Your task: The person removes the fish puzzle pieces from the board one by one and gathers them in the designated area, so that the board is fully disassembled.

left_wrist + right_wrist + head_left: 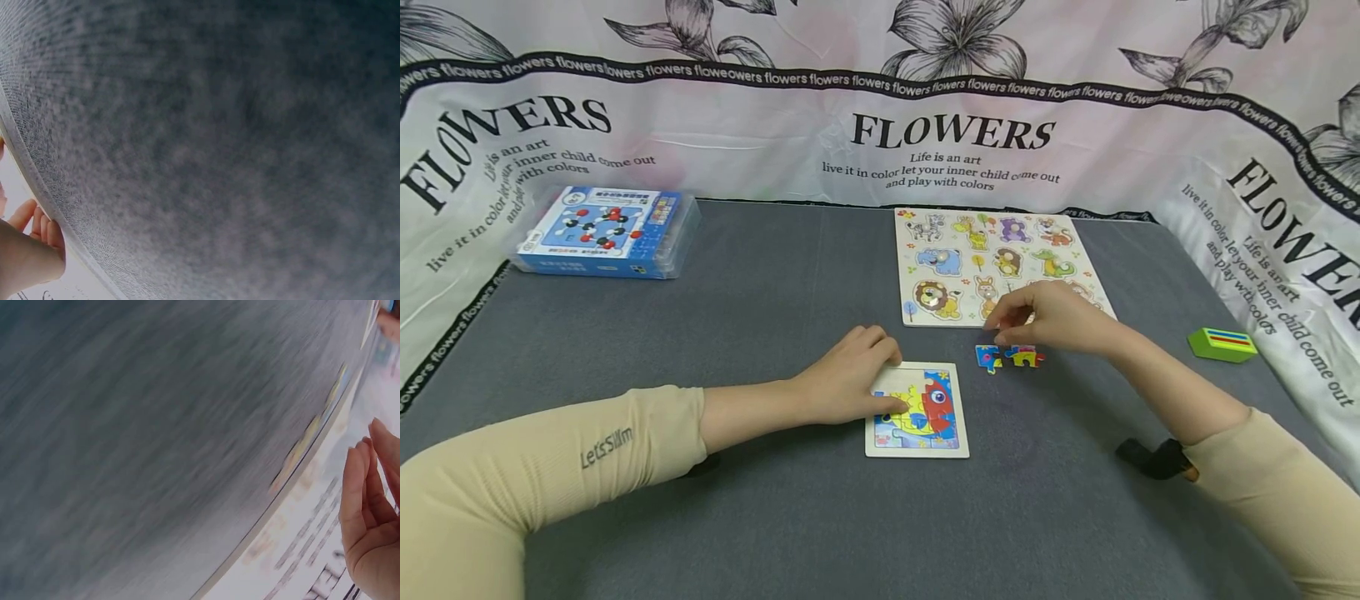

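A small jigsaw puzzle in a pale tray [917,451] shows a yellow and red fish on blue; bare tray shows at its upper left. My left hand [847,379] holds this tray, thumb on the pieces and index fingertip at the far edge. Right of the tray lie loose jigsaw pieces, a blue one [987,357] and a yellow and red one [1024,357]. Just over them is my right hand [1051,319], fingers loosely bent. In the right wrist view no piece shows between the fingertips [354,464].
Behind the loose pieces lies a larger animal puzzle board [917,317], partly covered by my right hand. A clear case with a blue molecule-model label [598,229] is at the back left. At the right lies a green block [1221,345] with coloured stripes. A printed flower cloth [760,158] borders the grey table.
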`<act>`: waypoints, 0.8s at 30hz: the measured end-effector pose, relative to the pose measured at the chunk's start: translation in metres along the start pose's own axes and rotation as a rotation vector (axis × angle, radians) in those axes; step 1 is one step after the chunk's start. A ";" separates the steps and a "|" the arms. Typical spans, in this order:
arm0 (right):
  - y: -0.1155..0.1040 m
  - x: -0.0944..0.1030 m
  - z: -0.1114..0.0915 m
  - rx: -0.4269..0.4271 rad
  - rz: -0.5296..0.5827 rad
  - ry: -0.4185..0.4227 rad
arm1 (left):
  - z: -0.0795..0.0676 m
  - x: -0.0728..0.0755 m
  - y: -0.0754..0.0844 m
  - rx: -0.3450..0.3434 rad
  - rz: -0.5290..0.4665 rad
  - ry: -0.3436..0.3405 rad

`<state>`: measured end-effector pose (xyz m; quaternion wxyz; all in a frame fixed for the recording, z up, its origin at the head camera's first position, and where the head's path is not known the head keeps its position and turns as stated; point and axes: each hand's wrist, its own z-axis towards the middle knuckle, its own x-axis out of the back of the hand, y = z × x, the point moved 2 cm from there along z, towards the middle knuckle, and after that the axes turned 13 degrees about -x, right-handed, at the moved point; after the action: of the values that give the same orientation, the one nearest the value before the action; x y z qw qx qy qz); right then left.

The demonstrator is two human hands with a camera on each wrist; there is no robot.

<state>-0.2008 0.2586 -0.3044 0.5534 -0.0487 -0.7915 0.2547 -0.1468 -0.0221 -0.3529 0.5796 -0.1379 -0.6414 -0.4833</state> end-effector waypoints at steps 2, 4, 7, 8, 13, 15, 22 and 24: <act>-0.010 -0.004 0.001 0.027 0.029 -0.021 | 0.000 0.000 0.000 0.003 0.002 -0.003; -0.020 -0.009 0.001 0.055 0.056 -0.045 | 0.000 0.001 0.000 0.004 0.007 -0.007; -0.032 -0.018 0.003 0.082 0.078 -0.092 | 0.001 0.001 0.000 0.001 0.009 -0.009; -0.036 -0.021 0.003 0.092 0.082 -0.105 | 0.002 0.001 0.001 -0.002 0.010 -0.009; -0.050 -0.034 0.008 0.131 0.086 -0.164 | 0.008 0.003 0.004 -0.005 -0.006 -0.004; -0.053 -0.037 0.009 0.145 0.085 -0.177 | 0.011 0.003 0.006 0.003 -0.022 -0.008; -0.057 -0.042 0.012 0.185 0.072 -0.194 | 0.024 -0.001 0.012 0.054 -0.065 -0.060; -0.058 -0.043 0.012 0.193 0.073 -0.197 | 0.026 -0.003 0.013 0.066 -0.061 -0.066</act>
<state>-0.1836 0.1889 -0.3175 0.4653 0.0013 -0.8116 0.3533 -0.1525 0.0059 -0.3459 0.5473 -0.1147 -0.6798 -0.4745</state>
